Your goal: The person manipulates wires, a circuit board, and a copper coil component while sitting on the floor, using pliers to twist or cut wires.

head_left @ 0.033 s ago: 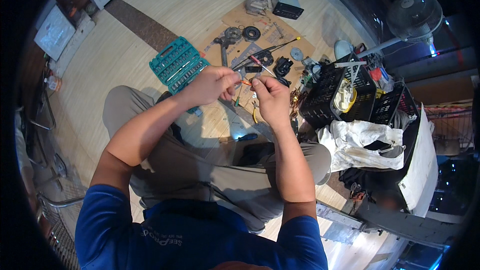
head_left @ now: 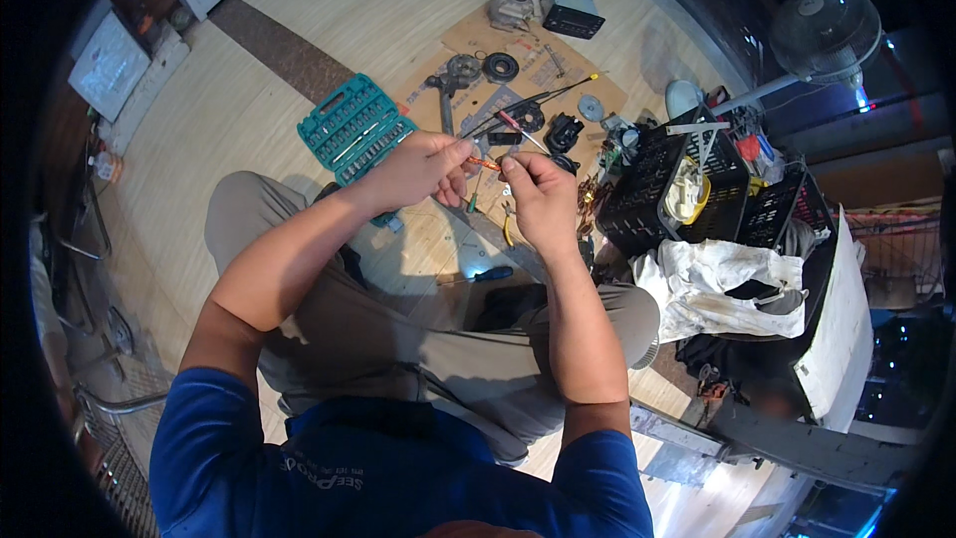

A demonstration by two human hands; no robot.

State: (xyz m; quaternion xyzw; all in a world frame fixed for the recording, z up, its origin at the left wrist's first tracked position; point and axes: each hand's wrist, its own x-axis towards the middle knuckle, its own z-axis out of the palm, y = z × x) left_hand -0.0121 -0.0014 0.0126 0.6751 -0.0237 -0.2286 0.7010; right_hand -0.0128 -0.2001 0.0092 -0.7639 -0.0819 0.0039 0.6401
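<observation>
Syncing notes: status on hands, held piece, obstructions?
Left hand: pinching orange strand. Right hand: pinching it too. Strand spans the gap. No obstruction seen between hands.

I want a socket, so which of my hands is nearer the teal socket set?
Left. Your left hand is raised just right of the teal socket set; your right hand is farther right, at the other end of the thin orange strand.

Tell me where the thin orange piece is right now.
In the head view, the thin orange piece is slightly above the picture's centre, spanning from the left grip to the right grip.
</observation>
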